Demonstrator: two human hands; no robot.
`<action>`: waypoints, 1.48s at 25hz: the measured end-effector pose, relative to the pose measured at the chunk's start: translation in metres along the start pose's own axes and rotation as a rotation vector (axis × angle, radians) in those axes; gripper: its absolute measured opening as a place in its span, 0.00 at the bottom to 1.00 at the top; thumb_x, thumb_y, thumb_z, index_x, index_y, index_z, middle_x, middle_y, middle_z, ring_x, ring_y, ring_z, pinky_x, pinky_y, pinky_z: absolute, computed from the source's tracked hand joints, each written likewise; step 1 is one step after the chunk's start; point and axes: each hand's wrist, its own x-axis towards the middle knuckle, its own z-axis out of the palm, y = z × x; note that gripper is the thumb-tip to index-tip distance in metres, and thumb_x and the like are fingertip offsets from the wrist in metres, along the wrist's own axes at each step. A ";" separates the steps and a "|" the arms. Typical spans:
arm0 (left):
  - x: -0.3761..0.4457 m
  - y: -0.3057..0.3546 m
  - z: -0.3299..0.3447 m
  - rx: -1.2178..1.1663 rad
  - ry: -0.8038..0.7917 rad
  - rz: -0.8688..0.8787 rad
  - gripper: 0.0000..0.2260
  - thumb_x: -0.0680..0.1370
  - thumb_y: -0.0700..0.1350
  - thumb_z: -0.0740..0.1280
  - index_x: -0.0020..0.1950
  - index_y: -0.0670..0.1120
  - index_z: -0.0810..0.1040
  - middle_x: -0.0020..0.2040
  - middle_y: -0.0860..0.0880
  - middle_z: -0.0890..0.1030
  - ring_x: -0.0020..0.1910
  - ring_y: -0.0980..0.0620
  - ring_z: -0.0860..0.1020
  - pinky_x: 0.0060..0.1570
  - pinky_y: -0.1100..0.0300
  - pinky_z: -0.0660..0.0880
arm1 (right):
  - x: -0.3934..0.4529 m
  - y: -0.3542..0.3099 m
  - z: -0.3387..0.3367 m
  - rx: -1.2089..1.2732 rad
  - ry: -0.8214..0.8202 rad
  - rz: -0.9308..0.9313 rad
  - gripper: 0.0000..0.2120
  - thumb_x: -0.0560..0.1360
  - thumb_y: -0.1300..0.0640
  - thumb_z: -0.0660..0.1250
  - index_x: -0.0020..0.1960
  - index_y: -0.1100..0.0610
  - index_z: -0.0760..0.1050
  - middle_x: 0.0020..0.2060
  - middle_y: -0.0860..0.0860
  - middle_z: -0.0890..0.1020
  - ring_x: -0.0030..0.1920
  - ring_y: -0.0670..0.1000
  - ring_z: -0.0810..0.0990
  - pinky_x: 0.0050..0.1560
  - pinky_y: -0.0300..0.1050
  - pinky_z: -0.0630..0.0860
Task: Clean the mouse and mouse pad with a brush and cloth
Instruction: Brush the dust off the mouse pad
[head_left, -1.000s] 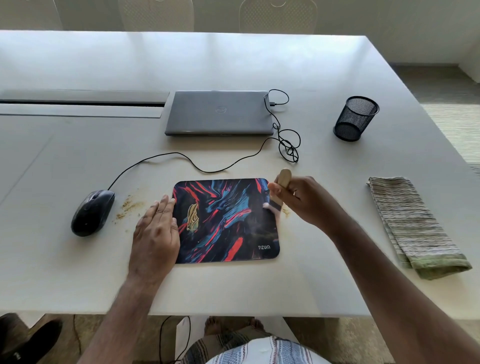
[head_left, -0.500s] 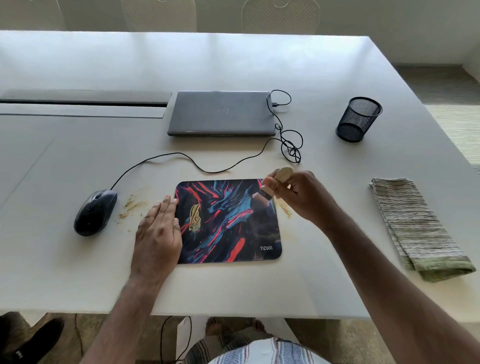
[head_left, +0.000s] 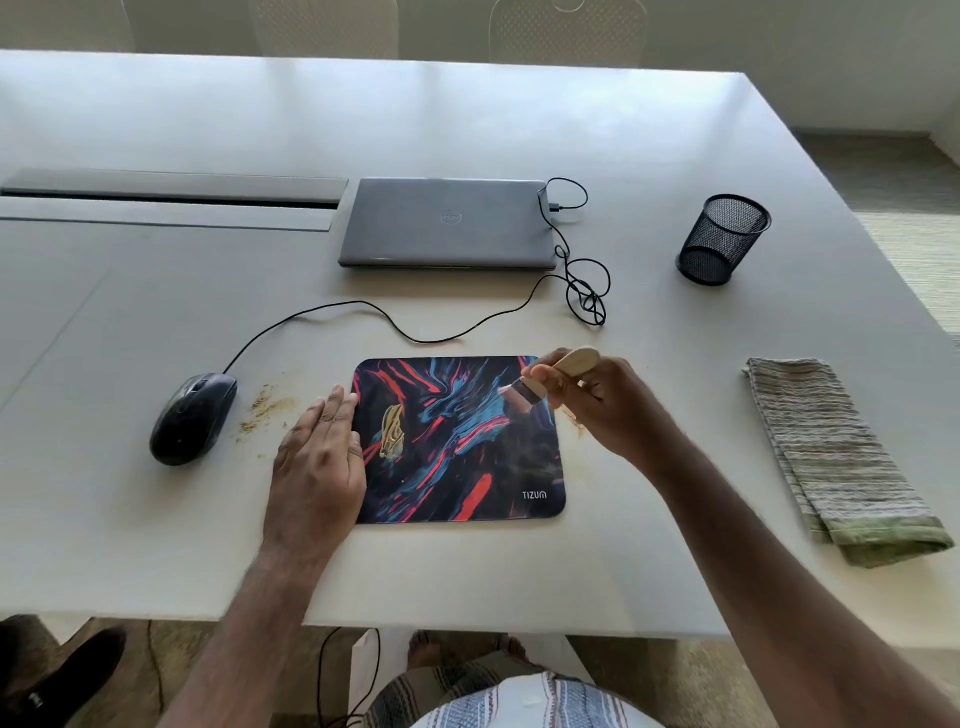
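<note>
A colourful mouse pad (head_left: 457, 457) lies on the white table, with a tan smear of dirt near its left side. My left hand (head_left: 319, 457) rests flat on the pad's left edge, fingers straight. My right hand (head_left: 597, 402) grips a small wooden-handled brush (head_left: 569, 364), whose blurred bristle end sits over the pad's upper right corner. A black wired mouse (head_left: 192, 418) stands to the left of the pad, with brown crumbs (head_left: 265, 405) between it and my left hand. A striped green cloth (head_left: 836, 457) lies folded at the right.
A shut grey laptop (head_left: 447, 223) sits behind the pad, its black cable (head_left: 582, 280) looping at its right and running to the mouse. A black mesh cup (head_left: 722, 239) stands at the back right. A few crumbs (head_left: 574, 421) lie by the pad's right edge.
My right hand has swept the brush leftward from the pad's right edge onto its upper right part. My left hand has stayed on the pad's left edge.
</note>
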 end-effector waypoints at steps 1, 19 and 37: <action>0.000 0.000 0.000 0.000 -0.002 -0.001 0.26 0.81 0.48 0.52 0.79 0.46 0.69 0.79 0.49 0.68 0.78 0.47 0.65 0.78 0.52 0.57 | -0.001 0.001 0.001 0.017 -0.031 0.038 0.18 0.84 0.44 0.65 0.42 0.53 0.82 0.39 0.48 0.86 0.35 0.43 0.81 0.40 0.42 0.76; 0.001 -0.002 0.002 0.018 0.011 0.027 0.25 0.81 0.46 0.54 0.78 0.45 0.70 0.79 0.46 0.69 0.78 0.46 0.66 0.78 0.51 0.58 | -0.016 -0.004 -0.006 -0.038 -0.002 0.006 0.18 0.85 0.45 0.62 0.40 0.46 0.80 0.34 0.37 0.81 0.32 0.42 0.79 0.38 0.34 0.72; -0.001 0.000 -0.001 0.012 0.003 0.013 0.25 0.82 0.47 0.53 0.79 0.45 0.69 0.79 0.48 0.68 0.79 0.47 0.65 0.78 0.53 0.55 | -0.017 -0.008 0.003 0.012 -0.067 0.085 0.19 0.84 0.45 0.63 0.41 0.54 0.83 0.31 0.38 0.80 0.29 0.42 0.75 0.35 0.32 0.69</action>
